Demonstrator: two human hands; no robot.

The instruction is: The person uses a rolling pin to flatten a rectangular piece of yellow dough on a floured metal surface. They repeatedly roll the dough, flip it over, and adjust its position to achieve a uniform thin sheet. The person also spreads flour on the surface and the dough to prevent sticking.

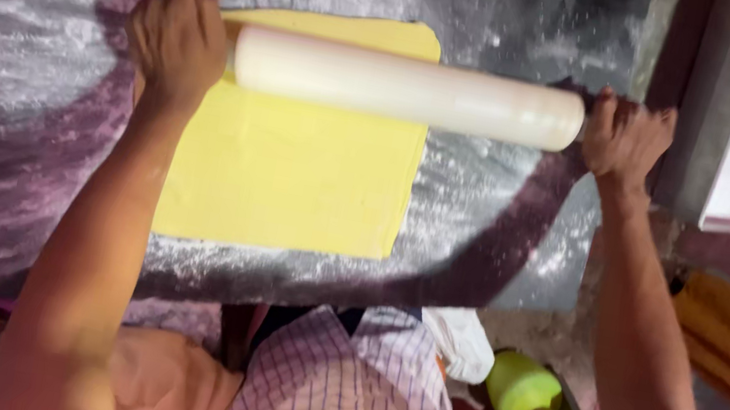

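Hands point(178, 30) on rolling pin point(408, 90)

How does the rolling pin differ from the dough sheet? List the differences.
The rolling pin is white and cylindrical; the dough sheet is yellow, flat and roughly square. The pin is gripped at its ends by the left hand and right hand; no hand is on the dough. The pin reaches past the dough's right edge, while the dough lies wholly on the floured table. Both look smooth.
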